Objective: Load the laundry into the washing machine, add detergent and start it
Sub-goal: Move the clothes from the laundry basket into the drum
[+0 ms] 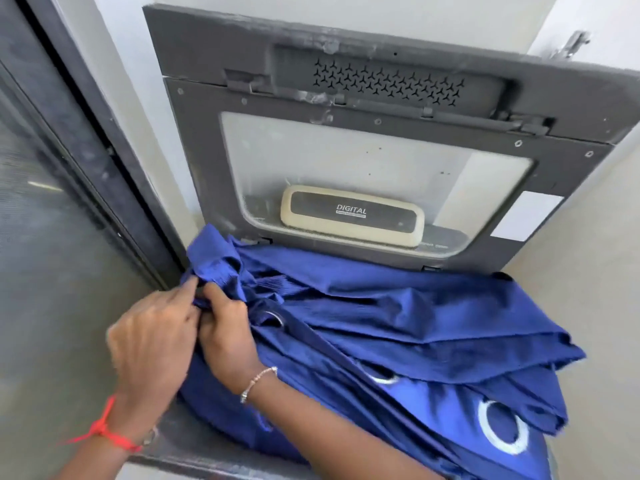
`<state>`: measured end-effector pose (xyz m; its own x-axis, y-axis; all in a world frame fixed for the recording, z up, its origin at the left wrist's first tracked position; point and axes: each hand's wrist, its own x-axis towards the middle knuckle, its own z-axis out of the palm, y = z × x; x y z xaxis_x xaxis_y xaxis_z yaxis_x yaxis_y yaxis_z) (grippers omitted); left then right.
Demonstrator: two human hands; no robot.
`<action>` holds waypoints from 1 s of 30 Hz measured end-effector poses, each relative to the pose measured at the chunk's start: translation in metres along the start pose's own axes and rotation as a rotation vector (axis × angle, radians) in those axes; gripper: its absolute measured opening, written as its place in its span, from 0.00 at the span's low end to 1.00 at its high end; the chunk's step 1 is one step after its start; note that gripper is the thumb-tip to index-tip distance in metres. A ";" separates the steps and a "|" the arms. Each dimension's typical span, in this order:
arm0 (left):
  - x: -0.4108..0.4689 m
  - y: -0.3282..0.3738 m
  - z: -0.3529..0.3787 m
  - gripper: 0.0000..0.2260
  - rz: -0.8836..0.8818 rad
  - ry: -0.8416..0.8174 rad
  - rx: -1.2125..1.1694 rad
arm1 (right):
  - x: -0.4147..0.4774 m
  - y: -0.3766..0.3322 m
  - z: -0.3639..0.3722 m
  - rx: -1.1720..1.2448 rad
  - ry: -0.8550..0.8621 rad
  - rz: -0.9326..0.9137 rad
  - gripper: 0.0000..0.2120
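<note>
A large blue curtain (398, 327) with silver eyelet rings lies bunched over the open top of a dark grey top-loading washing machine (180, 441). The machine's lid (346, 109) stands raised behind it, with a glass window and a beige handle marked DIGITAL. My left hand (152, 341), with a red thread at the wrist, pinches a fold of the curtain at its left corner. My right hand (227, 332), wearing a bead bracelet, grips the same bunch of fabric right beside it. The drum is hidden under the cloth.
A dark-framed glass door (62, 209) runs along the left side, close to the machine. White walls (588, 209) stand behind and to the right of the lid. A metal latch (569, 45) sits on the wall at the upper right.
</note>
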<state>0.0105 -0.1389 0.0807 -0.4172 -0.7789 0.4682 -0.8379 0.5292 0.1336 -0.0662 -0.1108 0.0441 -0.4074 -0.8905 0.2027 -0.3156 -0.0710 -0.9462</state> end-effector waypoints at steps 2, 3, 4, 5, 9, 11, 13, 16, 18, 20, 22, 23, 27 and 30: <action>0.010 -0.026 -0.004 0.15 -0.057 0.055 -0.022 | 0.012 -0.019 0.016 0.094 0.012 -0.022 0.15; 0.013 -0.033 -0.006 0.17 -0.071 0.063 -0.040 | 0.016 -0.026 0.021 0.135 0.018 -0.024 0.15; 0.014 -0.035 -0.007 0.17 -0.069 0.092 -0.039 | 0.018 -0.027 0.024 0.174 0.030 -0.031 0.15; 0.013 -0.030 -0.008 0.15 -0.056 0.141 -0.020 | 0.017 -0.025 0.024 0.201 0.049 -0.029 0.14; -0.002 0.008 0.013 0.16 0.177 0.230 -0.065 | -0.003 0.020 -0.003 0.162 0.128 0.049 0.12; -0.014 0.022 0.047 0.20 0.306 0.095 -0.084 | -0.014 0.050 -0.028 0.074 0.175 0.103 0.13; -0.026 0.035 0.083 0.29 0.361 -0.077 -0.038 | -0.026 0.083 -0.055 -0.040 0.171 0.163 0.16; -0.038 0.058 0.122 0.49 0.459 -0.371 -0.029 | -0.050 0.137 -0.088 -0.219 0.029 0.324 0.19; -0.042 0.069 0.140 0.56 0.552 -0.508 0.006 | -0.064 0.165 -0.101 -0.393 -0.133 0.434 0.22; -0.047 0.077 0.155 0.59 0.613 -0.625 0.042 | -0.072 0.180 -0.110 -0.635 -0.325 0.490 0.23; -0.054 0.082 0.167 0.61 0.625 -0.715 0.073 | -0.078 0.188 -0.118 -0.852 -0.458 0.520 0.35; -0.058 0.084 0.173 0.61 0.629 -0.741 0.084 | -0.079 0.187 -0.122 -0.906 -0.492 0.538 0.41; -0.071 0.088 0.189 0.58 0.699 -0.767 0.081 | -0.082 0.191 -0.136 -1.006 -0.528 0.571 0.49; -0.074 0.091 0.193 0.57 0.708 -0.788 0.078 | -0.081 0.193 -0.150 -0.845 -0.514 0.705 0.49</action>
<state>-0.1024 -0.0979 -0.1100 -0.9056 -0.3142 -0.2848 -0.3230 0.9463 -0.0170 -0.2221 0.0148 -0.1169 -0.3880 -0.7034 -0.5955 -0.6990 0.6457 -0.3073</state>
